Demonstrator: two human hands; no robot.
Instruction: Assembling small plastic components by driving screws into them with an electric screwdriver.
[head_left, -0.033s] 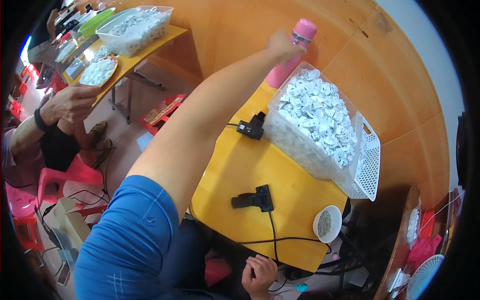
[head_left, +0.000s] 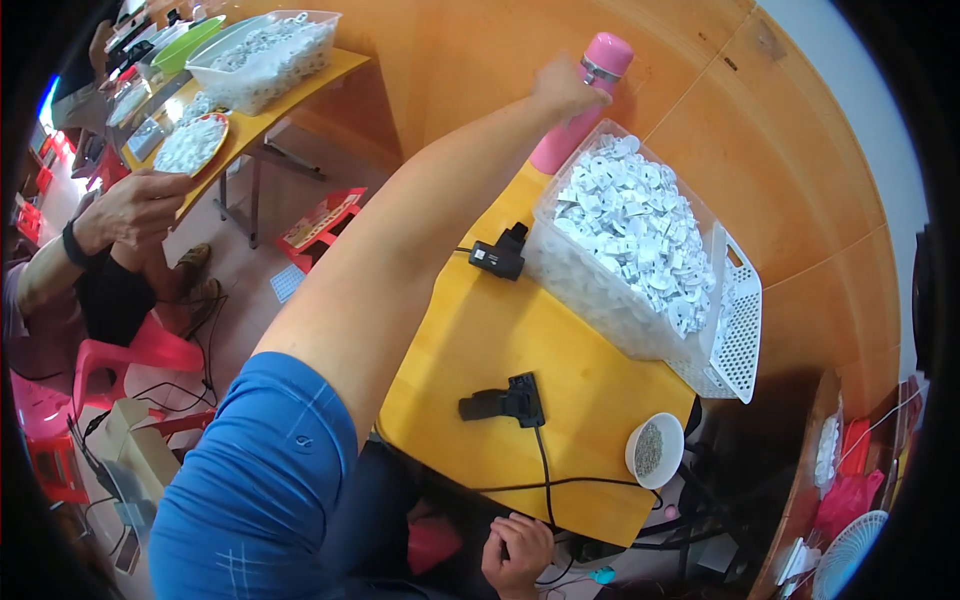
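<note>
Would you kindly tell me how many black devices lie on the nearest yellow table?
2: one black device beside the clear tub, another nearer the right hand; the tub might hide more.

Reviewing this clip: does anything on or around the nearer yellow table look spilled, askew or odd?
I see no clear spill or damage. One oddity: the white bowl sits right at the right edge of the yellow table, seemingly overhanging it. The pink bottle slants in view, but fisheye bending may explain that.

No wording legible
A small emblem (head_left: 303,440) and pale crossed lines (head_left: 234,572) mark the blue sleeve (head_left: 250,490); the black device's (head_left: 500,256) pale label (head_left: 488,258) is too small to read.
</note>
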